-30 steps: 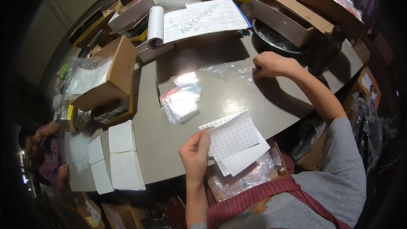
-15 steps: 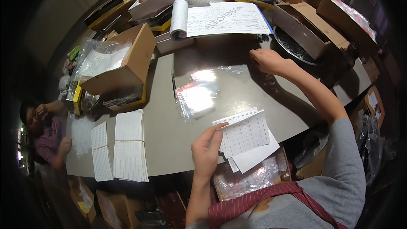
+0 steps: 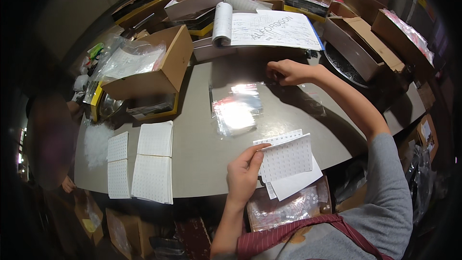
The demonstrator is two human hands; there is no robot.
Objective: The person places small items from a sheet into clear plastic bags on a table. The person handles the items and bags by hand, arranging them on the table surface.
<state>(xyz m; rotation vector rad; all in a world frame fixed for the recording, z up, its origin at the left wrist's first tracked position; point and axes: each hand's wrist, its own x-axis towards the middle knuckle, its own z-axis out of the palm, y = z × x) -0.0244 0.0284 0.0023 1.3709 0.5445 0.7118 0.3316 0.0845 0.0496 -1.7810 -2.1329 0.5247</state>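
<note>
My left hand (image 3: pixel 244 175) grips a few label sheets (image 3: pixel 288 156), printed in small rows, between thumb and fingers at the table's front edge. A plain white sheet (image 3: pixel 299 183) sticks out beneath them. My right hand (image 3: pixel 291 72) is over the far middle of the table, its fingers curled together and pointing left. Whatever may be in those fingers is hidden. Just left of it lies a pile of shiny clear plastic bags (image 3: pixel 238 113), washed out by glare. Another small clear bag (image 3: pixel 315 105) is in the shadow under my right forearm.
Two banded stacks of label sheets, a narrow one (image 3: pixel 119 163) and a wide one (image 3: pixel 153 163), lie at left. Open cardboard boxes (image 3: pixel 175 60) and a rolled-back paper pad (image 3: pixel 274 29) line the back. Another person (image 3: pixel 53 139) is blurred at far left.
My right hand has drawn left and slightly nearer, toward the clear bags. The left hand keeps its hold on the sheets. The whole view has shifted a little.
</note>
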